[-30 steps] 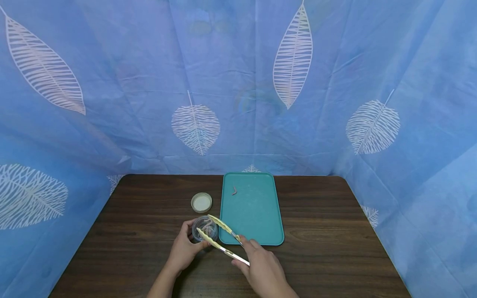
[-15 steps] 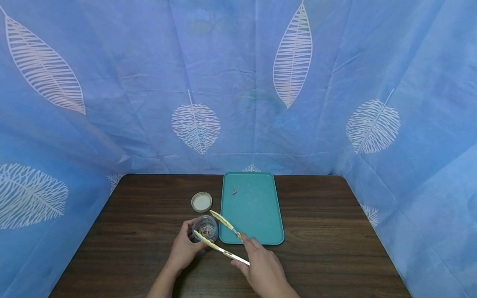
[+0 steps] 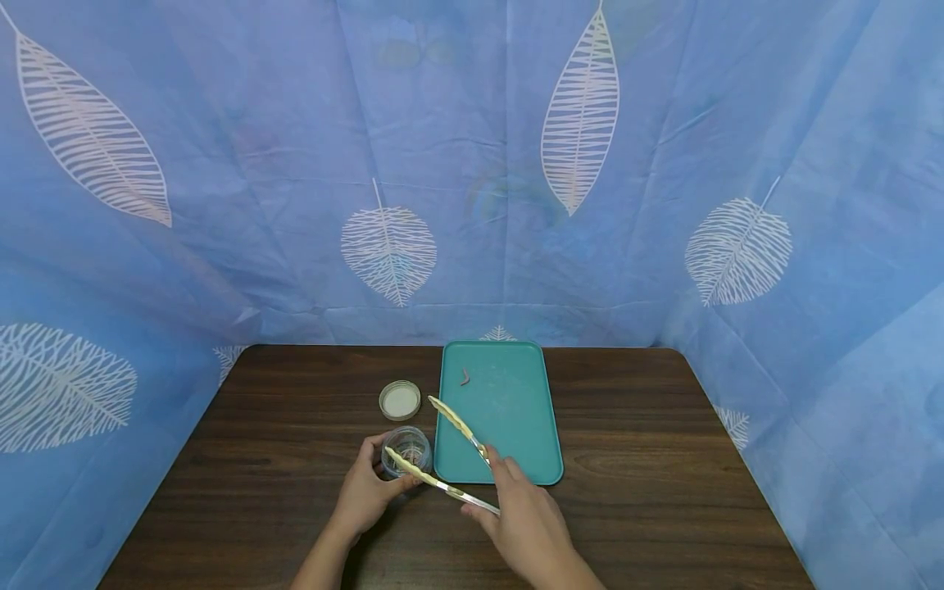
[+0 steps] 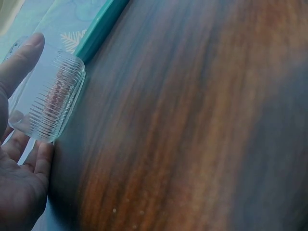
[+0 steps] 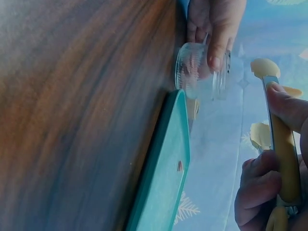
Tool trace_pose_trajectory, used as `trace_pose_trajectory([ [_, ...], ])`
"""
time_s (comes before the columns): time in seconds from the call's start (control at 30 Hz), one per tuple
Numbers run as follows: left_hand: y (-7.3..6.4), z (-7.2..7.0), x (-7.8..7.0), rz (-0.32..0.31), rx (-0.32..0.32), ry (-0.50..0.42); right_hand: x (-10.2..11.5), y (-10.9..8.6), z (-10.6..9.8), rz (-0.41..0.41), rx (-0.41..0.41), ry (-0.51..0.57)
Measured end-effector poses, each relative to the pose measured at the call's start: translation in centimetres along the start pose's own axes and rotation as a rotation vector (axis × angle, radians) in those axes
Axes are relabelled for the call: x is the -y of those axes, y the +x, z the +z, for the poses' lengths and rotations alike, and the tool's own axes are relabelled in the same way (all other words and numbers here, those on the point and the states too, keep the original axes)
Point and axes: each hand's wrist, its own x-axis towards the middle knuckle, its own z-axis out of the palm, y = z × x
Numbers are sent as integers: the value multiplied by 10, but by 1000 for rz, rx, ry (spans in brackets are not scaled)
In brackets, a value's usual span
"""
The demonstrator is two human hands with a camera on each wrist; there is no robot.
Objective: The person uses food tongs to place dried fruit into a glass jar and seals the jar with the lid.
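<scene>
My left hand (image 3: pixel 366 492) grips a clear round jar (image 3: pixel 419 453) standing on the table, its thumb on the near side. Inside the jar, pinkish stringy pieces show through the ribbed wall in the left wrist view. My right hand (image 3: pixel 527 528) holds metal tongs (image 3: pixel 453 492) with yellow tips, arms spread wide. One tip is over the jar's mouth; the other overlaps the tray's left edge from above. Nothing shows between the tips. A small pinkish worm-like piece (image 3: pixel 465 377) lies bent on the teal tray (image 3: pixel 509 426), near its far left corner.
Beyond the jar a round lid (image 3: pixel 400 401) with a pale inside lies on the dark wooden table (image 3: pixel 627 459). The tray stands close to the jar's right. A blue cloth (image 3: pixel 472 246) with white leaf prints hangs behind and at both sides.
The tongs have spread wider, the far tip moving up and right, away from the jar toward the tray. My left hand and the jar have stayed in place.
</scene>
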Motion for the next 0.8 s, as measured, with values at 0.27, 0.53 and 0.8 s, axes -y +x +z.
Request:
trace_pose_trajectory([
  [0.27,-1,1,0,5,4,15,-1,9,-11,43,2,-13],
  [0.53,0,3,-1,3,-3,-4,-10,22,-17,53,-52,-26],
  [0.8,0,2,-3,-2,0,-18,-29,44,-14,126,-38,19],
])
